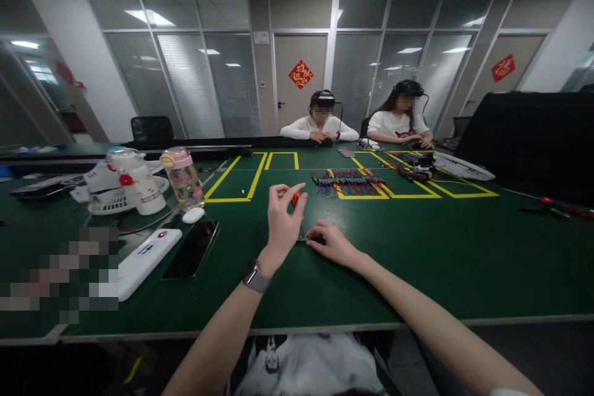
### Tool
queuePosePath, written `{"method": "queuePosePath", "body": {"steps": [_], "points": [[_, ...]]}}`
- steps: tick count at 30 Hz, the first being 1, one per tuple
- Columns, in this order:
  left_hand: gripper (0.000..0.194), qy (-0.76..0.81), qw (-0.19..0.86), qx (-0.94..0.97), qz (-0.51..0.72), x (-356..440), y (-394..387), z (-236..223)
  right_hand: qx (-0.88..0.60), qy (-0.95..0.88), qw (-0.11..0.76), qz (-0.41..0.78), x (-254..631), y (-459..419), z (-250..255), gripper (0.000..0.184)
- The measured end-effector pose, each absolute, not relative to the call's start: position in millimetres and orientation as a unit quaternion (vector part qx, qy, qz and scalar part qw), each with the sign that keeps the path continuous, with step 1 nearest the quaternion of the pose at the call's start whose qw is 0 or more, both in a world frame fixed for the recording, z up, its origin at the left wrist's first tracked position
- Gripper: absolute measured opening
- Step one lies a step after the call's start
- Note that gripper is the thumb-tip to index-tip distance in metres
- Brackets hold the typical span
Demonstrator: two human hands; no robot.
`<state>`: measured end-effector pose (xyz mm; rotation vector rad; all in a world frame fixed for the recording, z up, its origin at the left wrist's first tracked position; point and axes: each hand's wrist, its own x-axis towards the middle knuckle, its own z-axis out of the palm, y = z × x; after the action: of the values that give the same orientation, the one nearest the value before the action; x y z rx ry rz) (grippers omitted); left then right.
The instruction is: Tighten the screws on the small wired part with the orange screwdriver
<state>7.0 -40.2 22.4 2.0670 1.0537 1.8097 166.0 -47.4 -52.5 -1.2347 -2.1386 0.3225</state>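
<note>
My left hand [282, 216] is raised over the green table, its thumb and fingers closed around a screwdriver [296, 198] with an orange handle. The thin shaft points down at a small circuit board [301, 239] on the tabletop. My right hand [330, 240] rests on the table with its fingertips pinching the right end of that board. Most of the board is hidden by my hands, and I cannot tell whether the screwdriver tip touches it. Beyond my hands lies a row of small boards with red and blue wires [350, 182].
A white power bank [148, 260], a black phone [192, 250], a white oval case [193, 215] and two bottles, one clear with a pink lid [182, 178], stand left. Yellow tape [227, 200] marks the table. Two people sit opposite. A white slotted tray [464, 167] lies far right.
</note>
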Motion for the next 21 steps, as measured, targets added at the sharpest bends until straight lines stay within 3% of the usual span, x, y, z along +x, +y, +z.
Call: {"method": "queuePosePath", "body": {"steps": [6,8,11,13,17,19,21], "points": [[0.034,0.248,0.356,0.702,0.565,7,-32,23,-0.468,-0.814,0.322,0.122,167,-46,-56,0.008],[0.028,0.261,0.322,0.709,0.571,6,-32,23,-0.469,-0.813,0.321,0.123,167,-45,-56,0.009],[0.016,0.336,0.157,0.697,0.614,5,-35,23,-0.469,-0.814,0.32,0.124,167,-45,-56,0.009],[0.018,0.352,0.087,0.703,0.611,5,-39,22,-0.468,-0.814,0.319,0.123,167,-46,-55,0.01],[0.035,0.258,0.192,0.76,0.565,10,-43,21,-0.47,-0.816,0.315,0.121,166,-47,-52,0.01],[0.033,0.24,0.226,0.759,0.561,11,-42,21,-0.471,-0.815,0.314,0.123,166,-47,-51,0.009],[0.027,0.267,0.192,0.754,0.569,9,-42,22,-0.474,-0.813,0.314,0.124,166,-47,-51,0.009]]}}
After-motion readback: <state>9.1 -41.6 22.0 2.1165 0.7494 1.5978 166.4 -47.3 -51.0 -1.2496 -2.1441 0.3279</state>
